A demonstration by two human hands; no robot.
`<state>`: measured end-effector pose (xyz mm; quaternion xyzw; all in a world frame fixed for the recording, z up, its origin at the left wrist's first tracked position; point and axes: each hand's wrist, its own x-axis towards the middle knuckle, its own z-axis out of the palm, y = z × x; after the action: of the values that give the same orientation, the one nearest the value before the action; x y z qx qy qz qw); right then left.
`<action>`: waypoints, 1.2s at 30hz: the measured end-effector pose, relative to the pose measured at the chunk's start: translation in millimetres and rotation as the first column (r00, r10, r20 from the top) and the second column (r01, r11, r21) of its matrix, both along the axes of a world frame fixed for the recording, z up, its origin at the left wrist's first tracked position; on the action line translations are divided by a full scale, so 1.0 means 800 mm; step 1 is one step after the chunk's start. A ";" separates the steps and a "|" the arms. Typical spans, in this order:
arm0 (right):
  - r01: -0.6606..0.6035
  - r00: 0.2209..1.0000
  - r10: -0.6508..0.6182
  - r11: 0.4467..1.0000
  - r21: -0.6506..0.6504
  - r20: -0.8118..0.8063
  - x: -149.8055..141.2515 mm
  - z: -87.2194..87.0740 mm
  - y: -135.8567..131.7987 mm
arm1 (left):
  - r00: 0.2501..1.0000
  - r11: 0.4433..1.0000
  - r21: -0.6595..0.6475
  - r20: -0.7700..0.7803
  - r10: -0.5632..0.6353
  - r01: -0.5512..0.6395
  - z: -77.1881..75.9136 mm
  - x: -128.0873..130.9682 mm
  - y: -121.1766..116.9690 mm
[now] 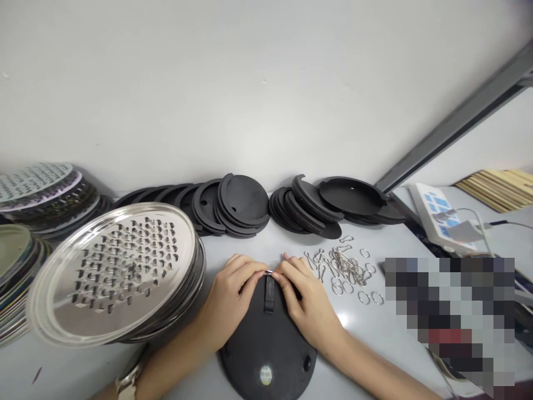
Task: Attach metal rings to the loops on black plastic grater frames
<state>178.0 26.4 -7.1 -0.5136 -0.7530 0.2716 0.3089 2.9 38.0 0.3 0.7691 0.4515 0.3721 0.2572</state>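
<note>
- Graters (120, 272) are stacked beside the left hand (233, 294); an elbow bump could topple them.
- Left fingers pinch a small metal piece (268, 273) at the strap (269, 297)'s far end; a loose pinch could let it slip.
- The black disc (266, 341) lies between the hands; uneven pulling could slide it.
- The right hand (303, 294)'s fingers grip the piece too.
- Right, loose rings and clips (347, 266) could scatter if brushed.

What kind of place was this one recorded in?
Most likely a small assembly or packing workspace. What points to it: a stack of round perforated metal plates, rows of similar black round parts, and a scatter of loose metal rings and clips.
</note>
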 end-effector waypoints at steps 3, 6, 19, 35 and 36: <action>0.022 1.000 -0.022 1.000 -0.004 -0.018 0.000 -0.001 0.000 | 1.000 1.000 -0.013 0.007 -0.004 0.004 0.000 0.000 0.002; 0.022 0.999 -0.023 1.000 -0.011 -0.037 0.001 0.000 0.000 | 1.000 1.000 -0.004 0.005 -0.003 0.003 0.000 0.001 0.003; 0.040 0.999 -0.039 0.999 0.029 -0.032 0.001 0.001 -0.005 | 0.978 0.994 0.086 -0.203 -0.048 0.067 0.003 0.007 -0.003; 0.011 0.987 -0.031 0.993 0.121 0.161 0.000 0.000 -0.005 | 0.992 0.991 0.116 -0.117 -0.050 0.064 0.000 0.014 -0.001; 0.010 0.980 -0.037 0.991 0.136 0.196 0.000 0.000 -0.005 | 0.992 0.991 0.119 -0.119 -0.051 0.066 -0.001 0.014 -0.001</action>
<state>177.8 22.1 -6.8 -0.5251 -0.7904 0.1639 0.2695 14.1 37.3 -0.1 0.8166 0.4191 0.3463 0.1937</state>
